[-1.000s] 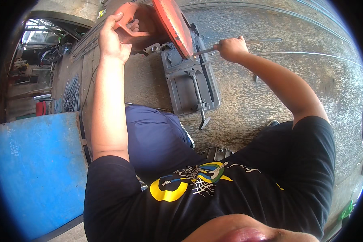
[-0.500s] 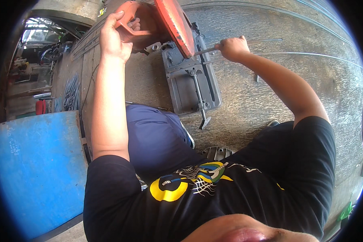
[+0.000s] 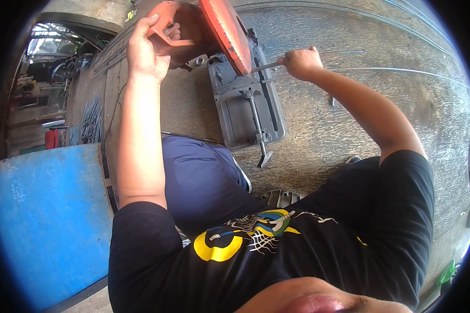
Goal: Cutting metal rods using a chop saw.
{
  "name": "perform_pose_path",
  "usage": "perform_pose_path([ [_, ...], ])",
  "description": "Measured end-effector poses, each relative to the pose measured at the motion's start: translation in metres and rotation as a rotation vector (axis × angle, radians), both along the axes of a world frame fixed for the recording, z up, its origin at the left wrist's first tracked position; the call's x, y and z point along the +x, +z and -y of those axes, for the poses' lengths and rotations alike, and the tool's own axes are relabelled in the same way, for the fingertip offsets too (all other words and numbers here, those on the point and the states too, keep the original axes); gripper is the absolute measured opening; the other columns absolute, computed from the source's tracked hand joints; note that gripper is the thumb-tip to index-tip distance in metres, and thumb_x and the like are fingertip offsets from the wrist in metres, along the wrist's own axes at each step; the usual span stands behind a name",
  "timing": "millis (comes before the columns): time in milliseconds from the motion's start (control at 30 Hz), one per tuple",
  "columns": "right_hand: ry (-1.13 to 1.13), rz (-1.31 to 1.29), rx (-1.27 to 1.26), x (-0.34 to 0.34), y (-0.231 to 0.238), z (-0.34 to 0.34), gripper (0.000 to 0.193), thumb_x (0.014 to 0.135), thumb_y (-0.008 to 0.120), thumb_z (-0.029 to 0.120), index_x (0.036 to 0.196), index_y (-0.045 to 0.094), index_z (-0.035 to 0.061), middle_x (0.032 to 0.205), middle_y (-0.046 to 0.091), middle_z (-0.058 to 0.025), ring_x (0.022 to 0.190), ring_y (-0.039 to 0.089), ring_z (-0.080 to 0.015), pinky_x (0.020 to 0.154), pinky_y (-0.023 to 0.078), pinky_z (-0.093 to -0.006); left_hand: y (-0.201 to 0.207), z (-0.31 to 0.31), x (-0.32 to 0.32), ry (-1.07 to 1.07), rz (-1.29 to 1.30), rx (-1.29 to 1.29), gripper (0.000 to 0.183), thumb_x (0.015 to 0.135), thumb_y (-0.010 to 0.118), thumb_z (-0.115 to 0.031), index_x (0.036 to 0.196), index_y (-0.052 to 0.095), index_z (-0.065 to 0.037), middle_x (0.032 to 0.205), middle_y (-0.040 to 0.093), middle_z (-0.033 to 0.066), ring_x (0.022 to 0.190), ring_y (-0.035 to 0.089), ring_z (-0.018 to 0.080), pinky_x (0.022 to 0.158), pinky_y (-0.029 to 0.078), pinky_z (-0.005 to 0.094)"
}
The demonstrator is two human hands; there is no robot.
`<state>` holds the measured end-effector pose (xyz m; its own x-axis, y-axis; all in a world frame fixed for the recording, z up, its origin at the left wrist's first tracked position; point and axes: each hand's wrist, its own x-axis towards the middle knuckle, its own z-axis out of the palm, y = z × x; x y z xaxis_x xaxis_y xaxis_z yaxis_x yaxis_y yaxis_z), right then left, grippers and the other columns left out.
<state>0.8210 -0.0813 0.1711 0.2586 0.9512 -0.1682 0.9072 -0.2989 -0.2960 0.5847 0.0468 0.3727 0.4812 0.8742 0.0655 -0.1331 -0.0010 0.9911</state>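
Note:
At the upper left, my left hand [image 3: 150,52] is wrapped round the D-shaped handle of an orange chop saw [image 3: 185,31]. The saw's worn orange blade guard [image 3: 225,36] slants down over its grey metal base [image 3: 248,112]; the blade itself is hidden. Right of the guard, my right hand [image 3: 302,63] is closed round a thin metal rod [image 3: 266,67]. One end of the rod reaches the guard's lower tip, and the other side runs on to the right past my fist. The clamp screw [image 3: 256,117] on the base points toward me.
Long thin metal rods [image 3: 397,69] lie across the worn floor [image 3: 318,130] at the right and far side. A blue panel [image 3: 52,214] stands at the lower left. Behind it is a pile of short rods [image 3: 92,122]. A ribbed metal part [image 3: 281,198] sits between my legs.
My left hand and the saw handle have shifted very slightly left. My right hand and the rod stay where they were.

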Motion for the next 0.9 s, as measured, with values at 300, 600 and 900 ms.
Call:
perform_pose_path([
  [300, 0.009, -0.06, 0.082, 0.0, 0.014, 0.008, 0.044, 0.096, 0.037, 0.046, 0.1, 0.068, 0.014, 0.093, 0.068, -0.0093, 0.095, 0.062, -0.0248, 0.093, 0.034, -0.0464, 0.0, 0.001, 0.002, 0.015, -0.011, 0.0, 0.054, 0.085, 0.055, -0.027, 0.125, 0.044, 0.007, 0.115, 0.053, 0.0201, 0.103, 0.054, 0.0309, 0.09, 0.047, 0.0418],
  [600, -0.072, -0.121, 0.137, 0.022, 0.038, 0.028, 0.047, 0.094, 0.038, 0.051, 0.103, 0.068, 0.0157, 0.097, 0.068, -0.0108, 0.098, 0.061, -0.029, 0.094, 0.036, -0.0474, -0.005, -0.003, 0.0, 0.005, 0.035, -0.008, 0.048, 0.081, 0.061, -0.027, 0.117, 0.05, 0.004, 0.1, 0.058, 0.0141, 0.085, 0.06, 0.0214, 0.076, 0.052, 0.0318],
  [900, -0.272, -0.873, 0.219, 0.017, 0.109, 0.109, 0.054, 0.096, 0.038, 0.052, 0.08, 0.06, 0.0045, 0.072, 0.055, -0.0062, 0.07, 0.051, -0.0181, 0.068, 0.041, -0.034, -0.009, -0.008, 0.008, 0.286, -0.091, 0.201, 0.073, 0.078, 0.069, -0.04, 0.129, 0.038, 0.003, 0.112, 0.054, 0.0151, 0.1, 0.055, 0.0272, 0.087, 0.045, 0.039],
])
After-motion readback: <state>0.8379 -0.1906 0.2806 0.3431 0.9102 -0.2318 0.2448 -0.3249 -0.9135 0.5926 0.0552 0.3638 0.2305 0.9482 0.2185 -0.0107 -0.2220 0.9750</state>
